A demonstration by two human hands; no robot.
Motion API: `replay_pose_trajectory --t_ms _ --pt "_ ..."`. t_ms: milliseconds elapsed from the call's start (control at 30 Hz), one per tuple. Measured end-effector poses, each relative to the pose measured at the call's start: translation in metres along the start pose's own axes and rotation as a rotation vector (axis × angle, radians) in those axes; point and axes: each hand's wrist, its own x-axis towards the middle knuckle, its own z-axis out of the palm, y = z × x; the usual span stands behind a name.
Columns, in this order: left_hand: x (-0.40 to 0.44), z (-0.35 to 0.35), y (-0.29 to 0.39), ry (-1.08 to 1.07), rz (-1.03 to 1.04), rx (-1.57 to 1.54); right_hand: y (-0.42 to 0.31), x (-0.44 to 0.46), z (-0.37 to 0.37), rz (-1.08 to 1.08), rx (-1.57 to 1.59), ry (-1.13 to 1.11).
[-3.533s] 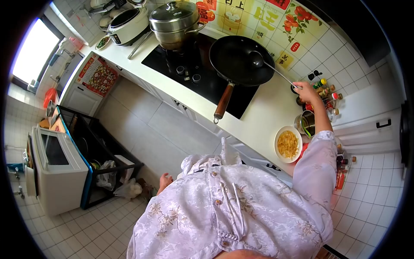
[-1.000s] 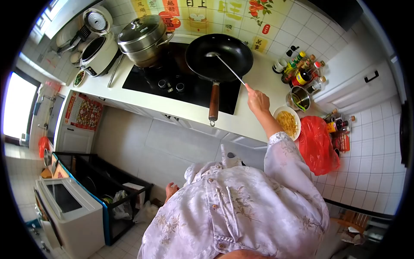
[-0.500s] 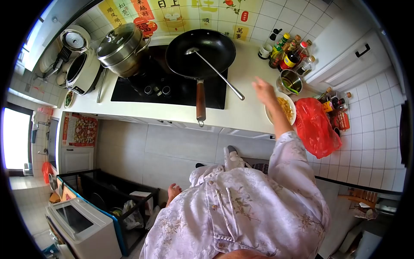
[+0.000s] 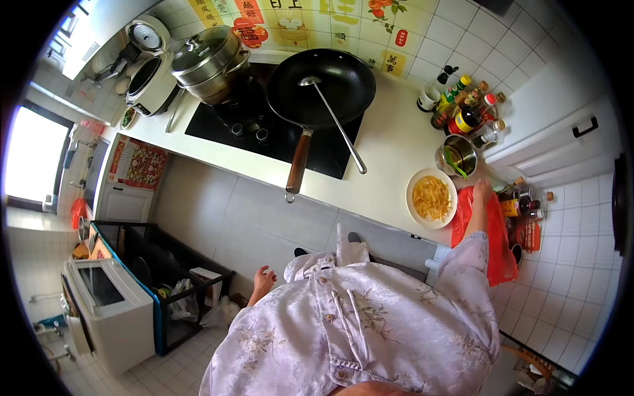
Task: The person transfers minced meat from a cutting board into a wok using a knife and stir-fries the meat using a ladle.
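Observation:
My right hand [image 4: 483, 193] is over the red plastic bag [image 4: 503, 254] at the counter's right end; its fingers are too small to read. A white plate of yellow shredded food [image 4: 432, 198] lies just left of it, and a metal pot with a green-handled tool [image 4: 457, 157] stands behind. The ladle [image 4: 340, 129] rests untouched in the black wok [image 4: 321, 86], its handle out over the rim. Low beside my body, my left hand [image 4: 265, 280] hangs with fingers apart, holding nothing.
On the black cooktop [image 4: 218, 135] a lidded steamer pot [image 4: 210, 65] stands left of the wok. Sauce bottles [image 4: 465, 112] line the wall behind the metal pot. A rice cooker [image 4: 152, 84] is at the far left. Below left are a black rack [image 4: 191, 290] and a white appliance [image 4: 109, 310].
My right hand has let go of the ladle, now lying in the wok, and has moved right past the plate to the red bag. The view has shifted.

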Motion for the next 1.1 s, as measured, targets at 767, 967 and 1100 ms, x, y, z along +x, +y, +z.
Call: replay_pose_trajectory --t_ms 767,967,1100 --pt "-0.023 0.004 0.049 0.112 0.078 -0.062 -0.044 0.019 0.015 0.639 0.846 -0.715" --pt "-0.025 -0.013 0.076 0.169 0.235 -0.105 -0.057 0.027 -0.004 0.492 0.776 -0.737" --pt "-0.043 -0.022 0.114 0.254 0.449 -0.044 -0.087 0.028 -0.053 0.354 0.742 -0.668"
